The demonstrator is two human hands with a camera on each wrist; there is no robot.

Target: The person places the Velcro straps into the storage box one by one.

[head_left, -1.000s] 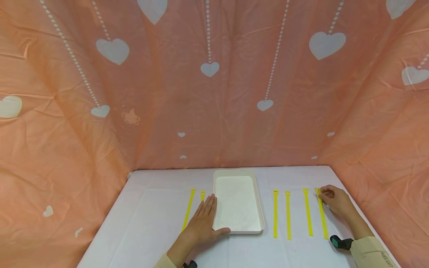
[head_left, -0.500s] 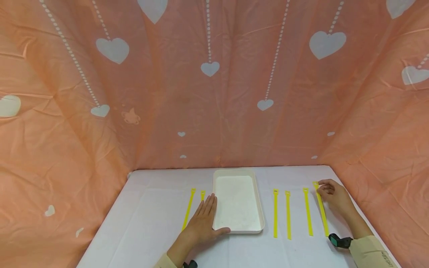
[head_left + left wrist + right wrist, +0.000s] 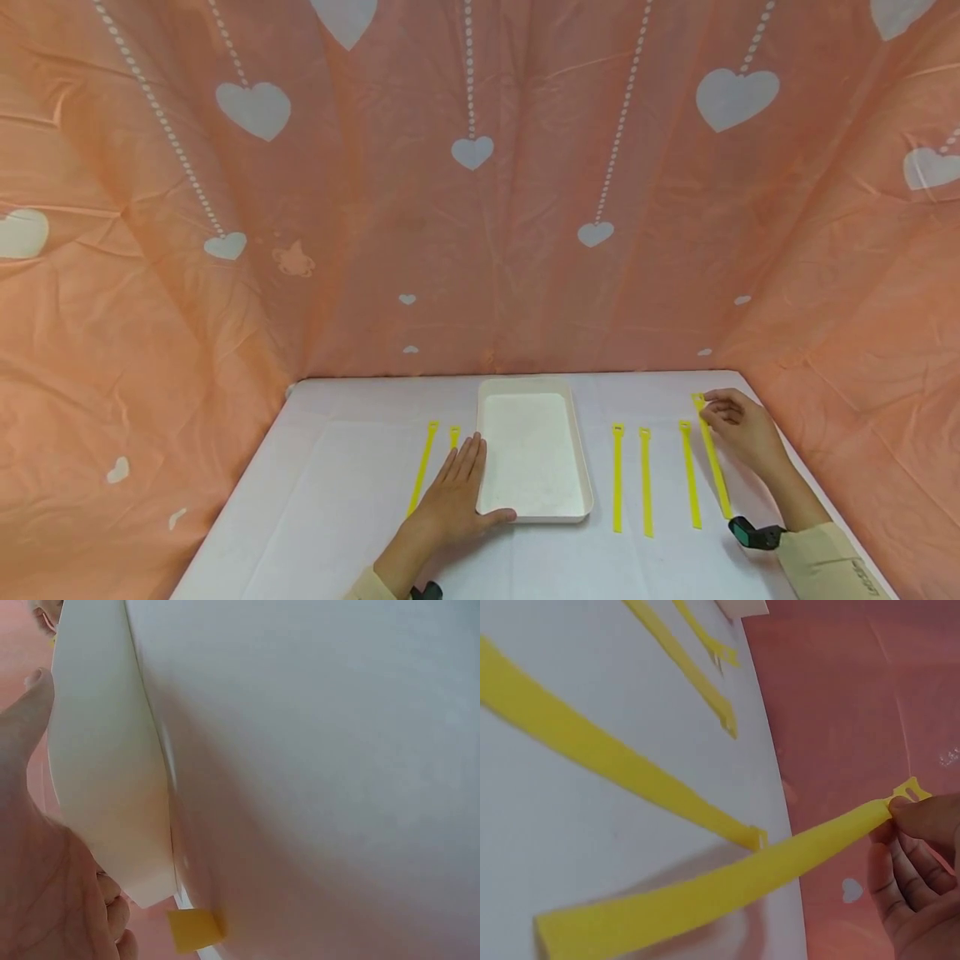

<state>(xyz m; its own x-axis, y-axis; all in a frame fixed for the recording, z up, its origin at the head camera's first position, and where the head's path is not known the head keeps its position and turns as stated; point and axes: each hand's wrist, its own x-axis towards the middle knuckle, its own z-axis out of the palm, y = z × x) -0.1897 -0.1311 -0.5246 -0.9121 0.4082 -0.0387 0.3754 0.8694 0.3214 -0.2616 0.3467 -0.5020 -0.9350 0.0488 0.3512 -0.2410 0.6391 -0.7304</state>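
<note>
My right hand (image 3: 742, 429) pinches a yellow cable tie (image 3: 715, 467) just below its slotted head, between thumb and fingers. In the right wrist view this strap (image 3: 712, 889) slants up off the white tabletop, its shadow beneath it. My left hand (image 3: 450, 500) lies with straight fingers along the left side of a white tray (image 3: 582, 475), thumb at its near corner. The left wrist view shows the tray's side wall (image 3: 112, 750) and my thumb at the rim. Beside the left hand lie two more yellow ties, one (image 3: 422, 467) mostly visible, the other (image 3: 454, 435) largely hidden by the hand.
Between the tray and my right hand, three yellow ties lie roughly parallel: one (image 3: 617, 479) nearest the tray, a second (image 3: 647, 483), and a third (image 3: 691, 475) close to the held one. Peach curtains (image 3: 525, 317) with white hearts surround the table (image 3: 322, 483) at the back and sides.
My right hand has lifted the rightmost cable tie by its head and moved it back and slightly left, towards the neighbouring tie. The left hand and tray have stayed put.
</note>
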